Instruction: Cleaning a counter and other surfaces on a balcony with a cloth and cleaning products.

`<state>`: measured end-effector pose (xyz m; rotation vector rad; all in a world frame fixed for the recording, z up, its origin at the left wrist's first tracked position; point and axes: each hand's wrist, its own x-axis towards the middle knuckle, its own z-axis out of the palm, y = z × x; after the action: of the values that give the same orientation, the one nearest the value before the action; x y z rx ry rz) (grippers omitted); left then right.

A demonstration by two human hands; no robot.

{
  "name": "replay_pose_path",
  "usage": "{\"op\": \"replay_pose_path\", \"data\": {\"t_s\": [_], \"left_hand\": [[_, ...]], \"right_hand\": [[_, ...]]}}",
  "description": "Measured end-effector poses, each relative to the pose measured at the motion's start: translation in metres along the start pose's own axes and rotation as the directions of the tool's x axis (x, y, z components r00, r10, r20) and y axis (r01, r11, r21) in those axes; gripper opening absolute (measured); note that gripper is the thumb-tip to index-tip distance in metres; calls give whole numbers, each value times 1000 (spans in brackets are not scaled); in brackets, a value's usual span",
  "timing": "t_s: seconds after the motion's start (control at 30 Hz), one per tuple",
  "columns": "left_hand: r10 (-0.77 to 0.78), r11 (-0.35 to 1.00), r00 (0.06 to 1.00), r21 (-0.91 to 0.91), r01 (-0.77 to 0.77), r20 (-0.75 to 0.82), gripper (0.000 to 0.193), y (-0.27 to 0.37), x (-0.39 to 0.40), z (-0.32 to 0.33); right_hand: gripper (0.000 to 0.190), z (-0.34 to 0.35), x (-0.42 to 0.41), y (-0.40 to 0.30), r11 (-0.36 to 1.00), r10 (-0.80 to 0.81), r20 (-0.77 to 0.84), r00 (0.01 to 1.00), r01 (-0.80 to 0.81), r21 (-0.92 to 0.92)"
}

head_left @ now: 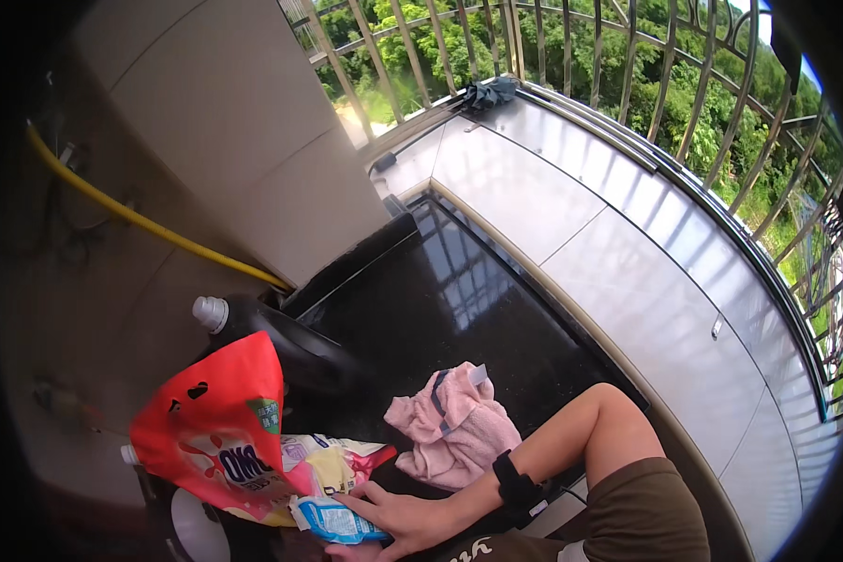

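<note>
My right hand (418, 520), with a black band on its wrist, grips a small blue-and-white packet (337, 521) near the bottom edge. Below the packet, a shadowed part of my left hand (302, 544) shows; most of it is hidden, so its grip is unclear. Just to the left stands a red OMO detergent pouch (218, 421) with handle holes. A second, pale-and-pink pouch (334, 464) lies beside it, touching the fingers' side. Beyond my right wrist, a crumpled pink towel (460, 428) rests on a glossy black top (393, 309).
Behind the red pouch leans a black bottle (274, 337) with a white cap. A yellow hose (147, 225) runs along the tiled wall (246, 119). A white tiled ledge (569, 190) carries a dark cloth bundle (490, 93) beside metal railings (636, 84).
</note>
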<state>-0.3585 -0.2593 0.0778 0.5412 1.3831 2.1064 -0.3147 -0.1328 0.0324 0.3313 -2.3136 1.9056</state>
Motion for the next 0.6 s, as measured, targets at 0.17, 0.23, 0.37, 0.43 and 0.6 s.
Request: {"op": "replay_pose_path", "data": {"t_s": [0.17, 0.23, 0.37, 0.43, 0.6], "left_hand": [[-107, 992, 994, -71, 108, 19, 105, 19, -5, -2], [-141, 987, 989, -75, 144, 42, 102, 26, -10, -18], [-159, 987, 987, -7, 159, 29, 98, 30, -20, -51], [-140, 990, 990, -19, 139, -7, 93, 22, -24, -66], [-117, 993, 976, 11, 121, -182, 90, 17, -29, -82]], "right_hand": [[59, -51, -18, 7, 948, 211, -70, 975, -187, 256], [57, -95, -31, -4, 962, 255, -274, 927, -214, 172], [49, -219, -50, 11, 921, 389, -603, 697, -315, 230], [38, -288, -46, 35, 905, 347, -714, 607, -416, 87], [30, -417, 33, 96, 855, 379, -813, 441, -503, 125]]}}
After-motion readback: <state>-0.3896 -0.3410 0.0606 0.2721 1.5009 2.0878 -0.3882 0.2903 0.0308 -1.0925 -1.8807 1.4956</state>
